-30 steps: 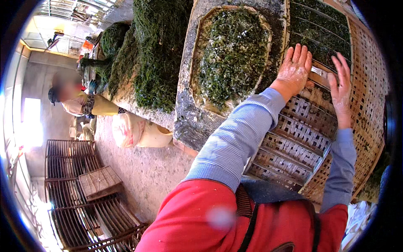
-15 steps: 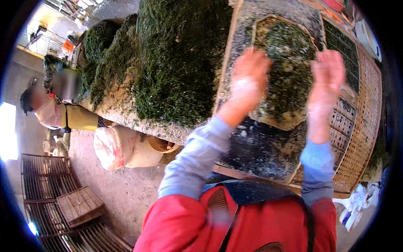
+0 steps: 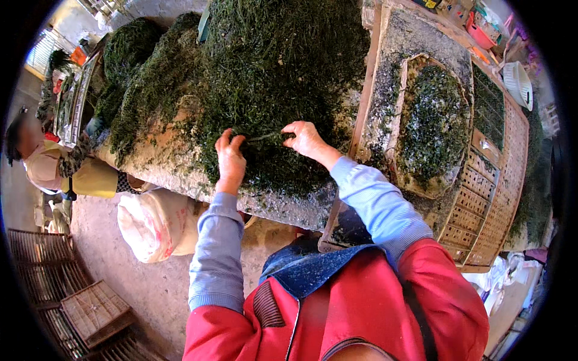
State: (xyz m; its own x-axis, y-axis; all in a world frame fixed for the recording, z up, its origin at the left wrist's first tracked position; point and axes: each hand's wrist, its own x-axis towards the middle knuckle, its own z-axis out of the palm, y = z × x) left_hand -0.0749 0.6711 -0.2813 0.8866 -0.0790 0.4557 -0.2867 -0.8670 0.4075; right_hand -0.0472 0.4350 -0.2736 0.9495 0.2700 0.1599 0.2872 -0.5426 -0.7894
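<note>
A large heap of dark green seaweed [image 3: 271, 66] covers the bench in front of me. Over its near part, my left hand [image 3: 231, 161] and my right hand [image 3: 308, 142] are a short way apart, fingers pinched inward. A thin pale strand [image 3: 262, 138] stretches between their fingertips. Some seaweed hides the tips, so the exact grip is partly unclear. To the right, a wooden frame [image 3: 394, 129] with cut corners lies on a dark wet board [image 3: 348, 227]. Chopped-looking seaweed [image 3: 435, 117] fills the frame.
Right of the board stand slatted trays [image 3: 510, 174] and a white basket [image 3: 518, 84]; a red basin [image 3: 480, 31] sits farther back. A white sack [image 3: 158, 225] stands under the bench edge. A person in a yellow apron [image 3: 96, 179] is at far left, above wooden racks [image 3: 45, 259].
Both hands have left the framed seaweed and moved left onto the big heap, where a pale strand now spans them. The view has shifted, and the framed seaweed appears farther right.
</note>
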